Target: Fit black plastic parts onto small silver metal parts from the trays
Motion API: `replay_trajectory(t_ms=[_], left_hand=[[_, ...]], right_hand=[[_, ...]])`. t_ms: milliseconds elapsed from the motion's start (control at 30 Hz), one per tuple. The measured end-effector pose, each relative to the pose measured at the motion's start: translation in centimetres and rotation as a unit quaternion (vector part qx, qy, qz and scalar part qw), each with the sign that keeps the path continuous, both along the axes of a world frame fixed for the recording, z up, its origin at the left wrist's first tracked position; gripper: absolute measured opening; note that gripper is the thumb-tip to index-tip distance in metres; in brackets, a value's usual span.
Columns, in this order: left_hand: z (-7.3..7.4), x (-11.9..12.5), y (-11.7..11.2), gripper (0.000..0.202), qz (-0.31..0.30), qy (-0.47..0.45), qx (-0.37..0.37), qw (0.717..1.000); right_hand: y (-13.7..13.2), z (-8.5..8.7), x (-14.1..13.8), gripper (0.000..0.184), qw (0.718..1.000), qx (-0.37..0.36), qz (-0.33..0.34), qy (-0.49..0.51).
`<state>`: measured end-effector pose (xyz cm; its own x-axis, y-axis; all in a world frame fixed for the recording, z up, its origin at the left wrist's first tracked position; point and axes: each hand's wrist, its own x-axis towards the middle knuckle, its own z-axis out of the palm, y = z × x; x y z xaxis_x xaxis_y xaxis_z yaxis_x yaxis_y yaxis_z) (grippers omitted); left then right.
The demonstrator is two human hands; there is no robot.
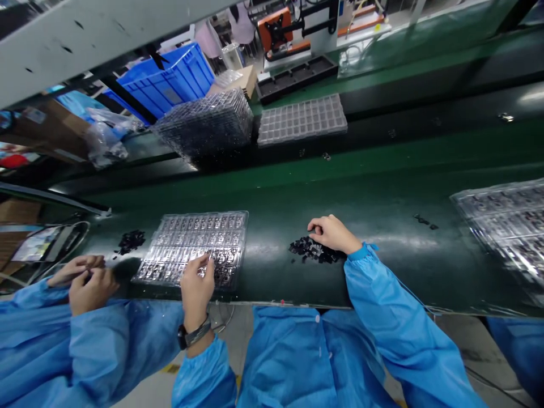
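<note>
At the far left, a co-worker's hands (93,290) hide whatever is between them. My left hand (198,282) covers part of a clear compartment tray (245,231) of small metallic parts (164,271); its fingertips are bunched, but I cannot tell whether they grip one. Further right, my right hand (334,233) bends over the loose black pieces (312,249), fingertips close, their grip unclear. Another filled tray (464,205) is cut off by the right edge.
</note>
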<state>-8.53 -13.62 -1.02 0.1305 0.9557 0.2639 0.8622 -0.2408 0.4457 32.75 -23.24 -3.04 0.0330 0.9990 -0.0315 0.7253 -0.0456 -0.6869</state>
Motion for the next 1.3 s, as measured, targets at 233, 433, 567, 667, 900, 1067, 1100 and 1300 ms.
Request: replay_trajectory(t_ms=[233,433,567,667,900,1067,1100,1300], left_hand=[[-0.2,-0.2,0.6,0.040,0.014,-0.001,-0.016,1.000],[0.2,-0.2,0.9,0.040,0.010,-0.005,-0.008,1.000],[2.5,3.5,1.1,0.036,-0.029,-0.032,0.013,0.999],[4.7,8.9,2.4,0.039,-0.123,-0.069,-0.033,0.989],[5.1,25.0,9.9,0.045,-0.291,-0.141,-0.115,0.939],[0.8,37.0,16.1,0.027,-0.243,-0.073,-0.135,0.958],[0.1,39.2,17.0,0.029,-0.217,-0.054,-0.121,0.967],[-0.6,45.4,19.8,0.044,-0.195,0.026,-0.116,0.974]], right_hand=[[0.1,0.3,-0.9,0.008,0.999,0.007,0.016,-0.031],[0.3,0.3,-1.5,0.010,0.999,0.010,-0.001,-0.042],[0.3,0.3,-1.6,0.009,0.999,0.005,0.003,-0.044],[0.4,0.2,-1.7,0.008,0.999,0.004,0.014,-0.050],[0.6,0.8,-2.2,0.013,0.995,-0.001,0.001,-0.097],[2.2,-0.3,-1.8,0.006,0.989,-0.001,0.056,-0.134],[2.6,-0.7,-1.5,0.006,0.989,-0.012,0.058,-0.134],[3.2,-0.7,-0.9,0.008,0.995,-0.027,0.037,-0.092]])
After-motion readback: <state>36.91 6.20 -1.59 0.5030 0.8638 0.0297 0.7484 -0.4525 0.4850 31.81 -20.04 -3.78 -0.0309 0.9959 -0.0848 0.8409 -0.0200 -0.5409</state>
